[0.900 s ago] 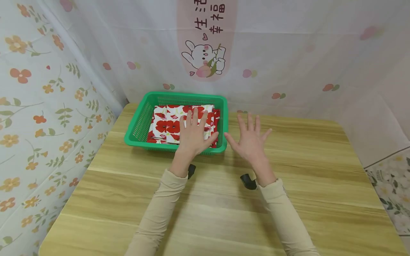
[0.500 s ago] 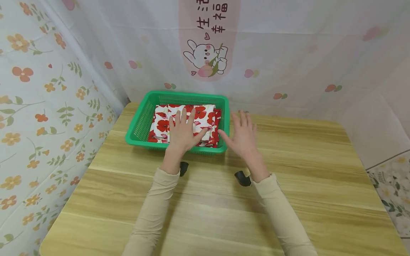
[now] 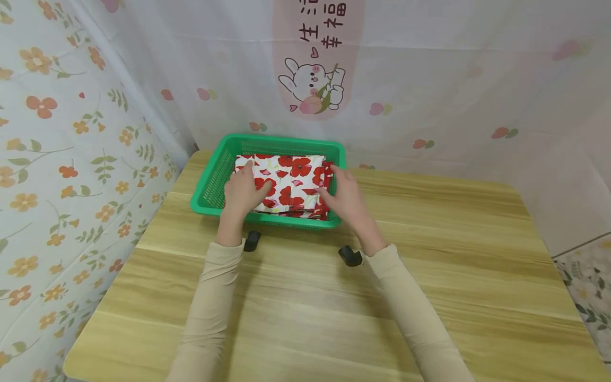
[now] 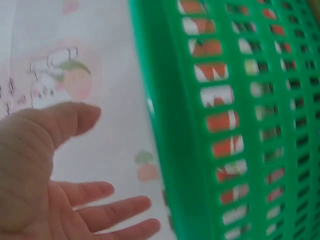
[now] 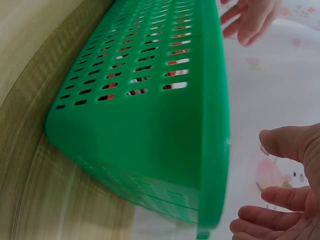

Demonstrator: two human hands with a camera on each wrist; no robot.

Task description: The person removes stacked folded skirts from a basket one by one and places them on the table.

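A green plastic basket (image 3: 210, 211) holds folded white cloth with red flowers (image 3: 279, 183), with a redder folded layer showing at its right side. My left hand (image 3: 240, 192) is above the left part of the cloth, fingers spread and nothing in its grasp. In the left wrist view the left hand (image 4: 55, 175) is apart from the basket rim. Over the basket's right rim, my right hand (image 3: 350, 200) has its fingers relaxed and thumb toward the cloth. The right wrist view shows the right hand (image 5: 290, 195) above the rim, empty. Some left fingertips are hidden in the head view.
The basket stands on a wood-grain table (image 3: 296, 307) near its back edge. Behind hangs a white curtain (image 3: 429, 90) with a rabbit print; a flowered curtain (image 3: 71, 196) runs along the left. A black wrist-mounted piece (image 3: 350, 256) shows beside each wrist.
My left hand has moved left across the cloth, toward the basket's left end. The right hand has shifted left, onto the basket's right rim. Basket and cloth have stayed put.
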